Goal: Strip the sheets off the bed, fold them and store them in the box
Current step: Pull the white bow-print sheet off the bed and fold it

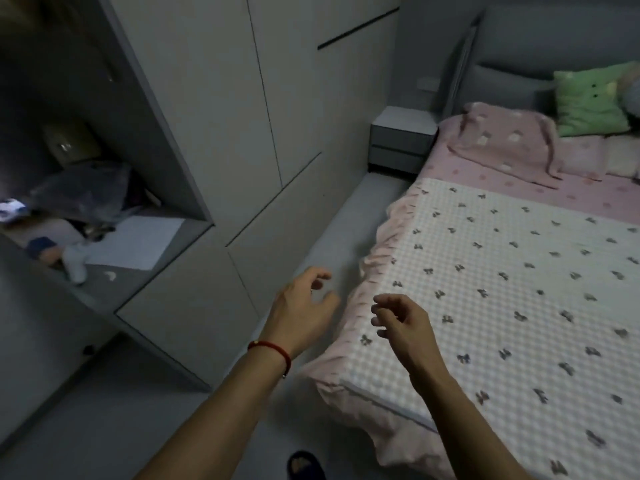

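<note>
both grips loose and empty, left hand [304, 306] and right hand [403, 325] above the checked sheet [502, 282]

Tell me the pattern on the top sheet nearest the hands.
White-and-pink gingham top sheet with small dark bows, pink ruffled edge; head view.

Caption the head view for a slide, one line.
Both empty hands, left and right, reach toward the checked bow-print sheet at the bed's near corner.

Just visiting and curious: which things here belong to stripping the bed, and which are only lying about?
Job: checked sheet; pink sheet; left hand; right hand, both holding nothing.

Lying about: green cushion; pink pillow; nightstand; shelf clutter; slipper.
</note>
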Motion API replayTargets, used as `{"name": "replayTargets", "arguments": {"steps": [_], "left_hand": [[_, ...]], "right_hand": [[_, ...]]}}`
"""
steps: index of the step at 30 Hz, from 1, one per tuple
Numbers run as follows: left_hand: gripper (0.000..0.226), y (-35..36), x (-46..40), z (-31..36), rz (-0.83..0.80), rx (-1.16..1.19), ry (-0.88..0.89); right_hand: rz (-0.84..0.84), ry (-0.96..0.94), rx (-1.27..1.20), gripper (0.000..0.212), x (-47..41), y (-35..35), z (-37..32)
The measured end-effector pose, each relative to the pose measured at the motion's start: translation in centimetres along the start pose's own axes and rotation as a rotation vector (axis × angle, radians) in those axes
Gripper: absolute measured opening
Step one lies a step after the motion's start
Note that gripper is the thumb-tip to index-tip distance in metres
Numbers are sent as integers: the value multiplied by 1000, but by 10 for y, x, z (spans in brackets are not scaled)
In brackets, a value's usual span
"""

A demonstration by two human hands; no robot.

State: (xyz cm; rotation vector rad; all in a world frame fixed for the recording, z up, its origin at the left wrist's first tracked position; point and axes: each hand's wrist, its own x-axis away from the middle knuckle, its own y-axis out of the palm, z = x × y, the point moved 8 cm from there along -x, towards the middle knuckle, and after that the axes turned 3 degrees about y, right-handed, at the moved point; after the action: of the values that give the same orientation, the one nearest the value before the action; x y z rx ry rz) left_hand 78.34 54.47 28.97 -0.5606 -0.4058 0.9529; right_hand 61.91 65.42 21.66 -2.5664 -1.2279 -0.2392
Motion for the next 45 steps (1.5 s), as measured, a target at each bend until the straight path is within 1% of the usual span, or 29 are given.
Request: {"name": "replayTargets", "arguments": {"steps": [3, 6, 8, 12, 15, 18, 19, 22, 23, 24, 25, 27, 29, 30, 32, 34, 37, 39, 41, 43, 45], "left_hand": [[32, -44, -48, -23, -48, -13, -16], [28, -79, -107, -28, -48, -9, 44], [27, -91, -149, -30, -77, 7, 88], [29, -93, -211, -32, -187, 54, 208], [30, -91, -255, -41, -321, 68, 254], [29, -89, -297, -42, -409, 83, 286], [28, -88, -309, -41, -412, 84, 288], [23, -73, -342, -34, -507, 109, 308], [22, -61, -367, -28, -534, 122, 340], [22, -58, -374, -27, -550, 116, 333], [23, -41, -402, -30, -570, 119, 318], [25, -14, -441, -32, -596, 83, 295], [25, 10, -476, -28, -619, 17, 251], [25, 33, -505, -16, -640, -18, 246], [27, 68, -541, -1, -682, -108, 239], [25, 108, -581, 35, -742, -151, 235], [25, 166, -636, 83, -801, -127, 243], [23, 197, -670, 110, -792, -86, 236], [21, 226, -705, 129, -765, -57, 225], [19, 262, -741, 148, -765, -45, 216], [19, 311, -783, 158, -812, -68, 199]], "right_hand": [[34, 14, -30, 17, -34, 51, -29], [67, 5, -24, 18, -69, 85, -61], [117, -21, -14, 20, -92, 100, -82], [287, -22, -37, 20, -126, 108, -103], [415, 32, -51, 18, -142, 120, -108], [451, 51, -69, 16, -159, 133, -111], [457, 69, -49, 16, -165, 134, -110], [520, 138, -64, 16, -196, 134, -101], [547, 129, -88, 15, -223, 126, -100], [545, 130, -105, 15, -236, 126, -102], [560, 142, -118, 15, -267, 118, -99], [576, 167, -223, 14, -318, 107, -90], [560, 219, -347, 11, -367, 100, -74], [541, 249, -405, 10, -402, 88, -68], [492, 308, -410, 11, -438, 69, -66], [538, 310, -365, 13, -471, 27, -75], [627, 300, -295, 14, -503, -40, -93], [656, 304, -270, 15, -521, -74, -94], [648, 328, -243, 17, -539, -96, -93], [633, 332, -182, 25, -565, -118, -95], [634, 356, -86, 33, -603, -142, -93]]}}
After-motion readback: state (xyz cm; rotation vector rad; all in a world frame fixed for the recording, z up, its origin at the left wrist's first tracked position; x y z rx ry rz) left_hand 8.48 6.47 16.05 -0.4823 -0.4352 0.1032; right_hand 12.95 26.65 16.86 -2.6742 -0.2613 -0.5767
